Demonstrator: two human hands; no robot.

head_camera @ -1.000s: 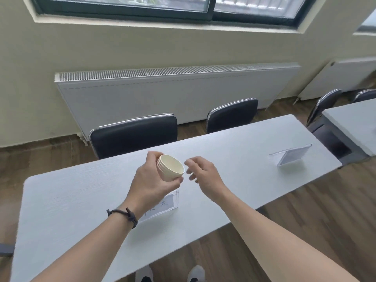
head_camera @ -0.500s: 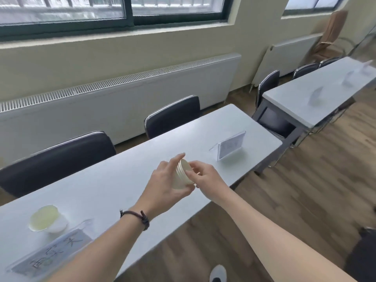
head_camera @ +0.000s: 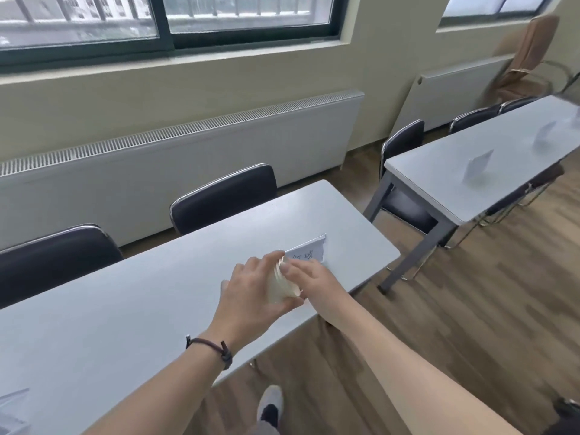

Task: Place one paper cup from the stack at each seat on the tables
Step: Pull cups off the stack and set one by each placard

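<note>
My left hand [head_camera: 251,296] grips a short stack of cream paper cups [head_camera: 279,285], held on its side above the near grey table [head_camera: 131,309]. Fingers of my right hand [head_camera: 314,279] pinch the rim of the outermost cup in the stack. A clear name-card holder [head_camera: 309,251] stands on the table just behind both hands, in front of the right black chair [head_camera: 222,196]. No cup stands on the visible part of this table. The stack's far end is hidden by my fingers.
A second black chair [head_camera: 53,259] stands at the left behind the table. Another grey table [head_camera: 489,158] with name cards and chairs stands to the right across a wooden floor gap. White radiators line the wall under the windows. My shoe [head_camera: 270,403] shows below the table edge.
My view has swung right along the table; the cup set down at the left seat has left the frame. Both hands moved toward the right name card, and my right hand closed on the stack's rim.
</note>
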